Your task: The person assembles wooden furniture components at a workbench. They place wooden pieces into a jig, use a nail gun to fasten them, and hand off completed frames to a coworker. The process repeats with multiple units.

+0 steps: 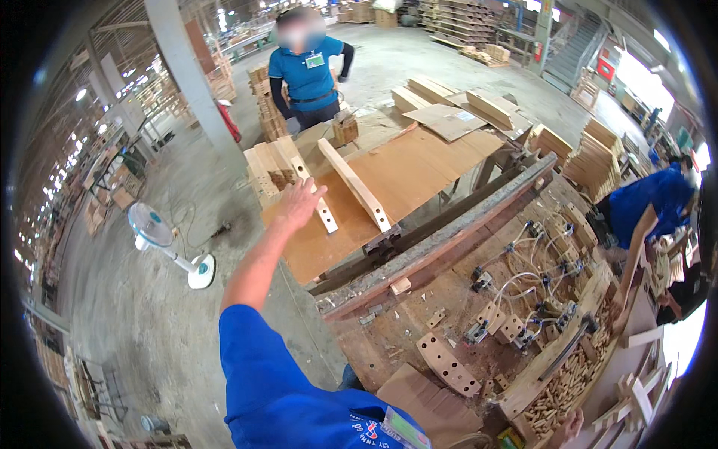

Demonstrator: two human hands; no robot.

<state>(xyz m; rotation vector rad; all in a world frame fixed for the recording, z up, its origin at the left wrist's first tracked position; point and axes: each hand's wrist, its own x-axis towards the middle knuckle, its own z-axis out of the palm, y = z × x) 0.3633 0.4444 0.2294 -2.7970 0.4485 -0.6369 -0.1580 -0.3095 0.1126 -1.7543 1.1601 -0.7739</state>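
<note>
My left hand (301,203) reaches far out to the cardboard-covered table, its fingers closed over the edge of a pale wooden rail (327,215) with dark holes. A second wooden rail (351,183) with holes in its near end lies to the right of it. Left of my hand, several more wooden pieces (263,166) lie side by side. Only part of my right hand (572,428) shows, at the lower edge beside a heap of small wooden dowels (550,404); what its fingers do is hard to make out.
A workbench (404,322) carries a jig with clamps and air hoses (523,280) and a drilled curved block (447,365). One co-worker (310,71) stands behind the cardboard (419,168); another (647,202) leans in from the right. A fan (153,227) stands on the left.
</note>
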